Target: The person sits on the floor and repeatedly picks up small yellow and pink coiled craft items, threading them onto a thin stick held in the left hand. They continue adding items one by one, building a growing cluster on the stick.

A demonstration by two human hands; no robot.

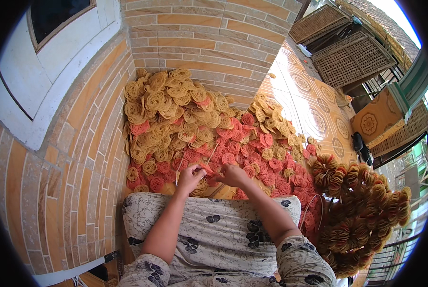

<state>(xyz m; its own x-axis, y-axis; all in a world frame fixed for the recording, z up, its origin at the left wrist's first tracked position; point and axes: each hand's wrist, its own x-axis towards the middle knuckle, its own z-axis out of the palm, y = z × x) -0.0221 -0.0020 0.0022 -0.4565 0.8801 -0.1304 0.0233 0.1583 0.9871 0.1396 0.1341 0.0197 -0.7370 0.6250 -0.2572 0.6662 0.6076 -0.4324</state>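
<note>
My left hand (190, 180) is closed, its fingertips pinching a small coral coiled round (206, 168) above my lap. Just to the right, my right hand (235, 176) is also closed, fingers curled down; what it grips is hidden. A thin pale strip (213, 154) rises beside the fingers, and a pale cord curves by my left hand. Beyond both hands spreads a heap of lacy, coiled rounds like dried noodle nests: coral rounds (230, 158) nearer, tan rounds (161, 110) piled higher at the far left.
Bundles of strung rounds (353, 225) stand at the right, beside a looped pale cord (311, 205). Brick-patterned walls (190, 43) enclose the left and far sides. Sunlit floor tiles (314, 115), woven racks (353, 57) and a tiled block (381, 119) lie farther right.
</note>
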